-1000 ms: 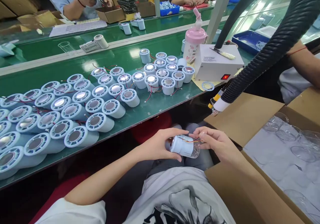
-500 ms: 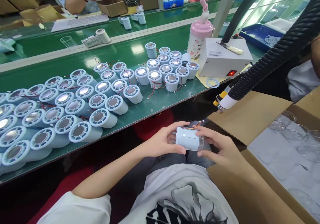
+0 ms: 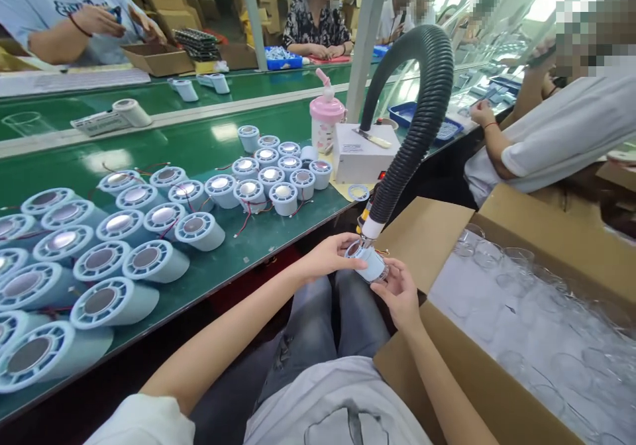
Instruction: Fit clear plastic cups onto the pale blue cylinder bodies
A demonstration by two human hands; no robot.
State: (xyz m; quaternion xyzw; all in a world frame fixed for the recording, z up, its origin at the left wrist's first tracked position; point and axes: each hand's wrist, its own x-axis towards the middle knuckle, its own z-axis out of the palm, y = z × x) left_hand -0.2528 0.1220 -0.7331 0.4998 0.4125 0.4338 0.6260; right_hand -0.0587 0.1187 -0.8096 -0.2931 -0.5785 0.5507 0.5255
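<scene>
Between my two hands is a light blue cylindrical housing (image 3: pixel 371 264) with a round metal disc in its ringed end. My left hand (image 3: pixel 334 257) grips it near that end, fingers behind and thumb in front. My right hand (image 3: pixel 399 291) is closed on the other end, where a clear plastic rim shows. Thin coloured wires stick out by my right fingers. The metal tip of a black corrugated hose (image 3: pixel 397 180) with a white collar meets the ringed end from above; whether it touches cannot be made out.
Many similar blue housings (image 3: pixel 155 261) with red wires stand on the green bench (image 3: pixel 238 269). A white box (image 3: pixel 365 155), a pink-lidded cup (image 3: pixel 328 114) and a blue ring (image 3: pixel 358 193) are beyond. On my right, a carton (image 3: pixel 447 365) holds clear plastic cups. Co-workers sit across and to the right.
The view has swung right and up. Both hands have brought the housing under the hose tip and tilted its ringed end up toward it.
</scene>
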